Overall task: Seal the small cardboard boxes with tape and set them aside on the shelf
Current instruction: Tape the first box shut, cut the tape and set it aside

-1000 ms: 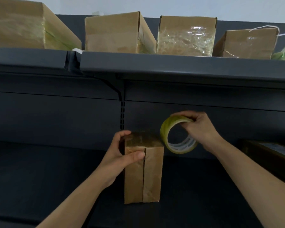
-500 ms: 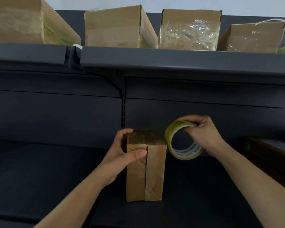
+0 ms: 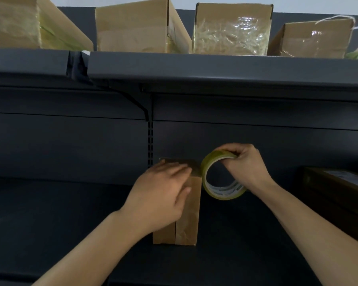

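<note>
Nearest, two bare forearms reach in from 7 and 5 o'clock over the dark lower shelf [image 3: 70, 223]. The small cardboard box [image 3: 187, 223] stands upright on that shelf at the centre, its front seam running vertically. The left grip [image 3: 161, 195] lies flat over the box's upper front, its slightly blurred fingers stretched toward the top edge, pressing and not curled round it. At 2 o'clock from the box, touching its top right corner, the tape roll [image 3: 221, 194] stands on edge in the air. The right grip [image 3: 246, 164] pinches the roll's top band between thumb and curled fingers. At 3 o'clock, farther right on the same shelf, sits a dark box [image 3: 335, 193]. At 12 o'clock, the upper shelf [image 3: 215, 67] carries four taped cardboard boxes [image 3: 136, 27] side by side.
</note>
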Demonstrator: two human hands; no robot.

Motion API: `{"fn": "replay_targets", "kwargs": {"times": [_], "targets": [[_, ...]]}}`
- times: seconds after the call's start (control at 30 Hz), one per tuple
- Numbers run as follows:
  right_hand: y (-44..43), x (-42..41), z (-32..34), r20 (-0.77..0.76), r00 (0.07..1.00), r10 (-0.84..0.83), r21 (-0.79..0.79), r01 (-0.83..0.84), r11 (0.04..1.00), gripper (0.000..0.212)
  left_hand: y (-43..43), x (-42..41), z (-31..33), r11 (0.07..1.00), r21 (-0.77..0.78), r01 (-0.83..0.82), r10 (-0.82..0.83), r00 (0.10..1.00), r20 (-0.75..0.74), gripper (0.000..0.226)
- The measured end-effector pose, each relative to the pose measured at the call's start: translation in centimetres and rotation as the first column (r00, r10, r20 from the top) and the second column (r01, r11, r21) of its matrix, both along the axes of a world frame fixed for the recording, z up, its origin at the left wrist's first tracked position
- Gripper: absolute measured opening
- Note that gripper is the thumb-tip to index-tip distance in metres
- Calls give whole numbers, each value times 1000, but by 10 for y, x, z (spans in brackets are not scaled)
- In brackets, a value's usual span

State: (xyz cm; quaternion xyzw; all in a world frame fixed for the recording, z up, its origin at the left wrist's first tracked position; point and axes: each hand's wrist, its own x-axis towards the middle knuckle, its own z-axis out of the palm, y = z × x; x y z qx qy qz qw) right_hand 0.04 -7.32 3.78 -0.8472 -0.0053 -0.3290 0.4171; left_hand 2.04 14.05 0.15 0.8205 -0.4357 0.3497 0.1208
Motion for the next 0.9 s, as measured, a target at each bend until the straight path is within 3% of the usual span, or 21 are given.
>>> {"fn": "replay_targets", "kwargs": {"times": [0.17,0.23,0.33,0.43,0.57,0.63,0.73,0.77,0.83,0.9], "targets": [[-2,0,-1,-18,1000,1,3,-1,1000,33,-11,-5,12,988,136,73,-66,996,-57,49],[-1,1,-1,-26,1000,3,3,-3,1000,29,-4,0,13,992,107,74,-65,995,-82,45],[1,3,-2,-23,1000,10,15,-9,1000,28,4,7,8,992,84,-90,93,995,-28,46],[1,5,-3,-21,1000,15,16,-15,1000,28,5,11,4,957,129,-260,261,965,10,69],[2,5,-3,-24,1000,8,3,-8,1000,25,-3,-2,13,948,87,-305,311,948,-66,82],[2,3,-3,-20,1000,4,2,-4,1000,26,-8,-3,10,967,31,-255,254,967,6,67],[-1,-1,-2,-24,1000,6,17,-6,1000,29,-9,2,8,997,35,-76,76,997,3,42],[-1,-3,-1,-22,1000,10,19,-9,1000,30,-6,8,7,999,28,-34,33,999,35,42],[-1,-4,-1,-22,1000,14,17,-14,1000,29,-2,11,8,999,24,26,-25,998,-57,47],[3,-3,0,-38,999,3,-4,-3,1000,26,-3,8,10,999,-27,-24,18,976,-217,63]]}}
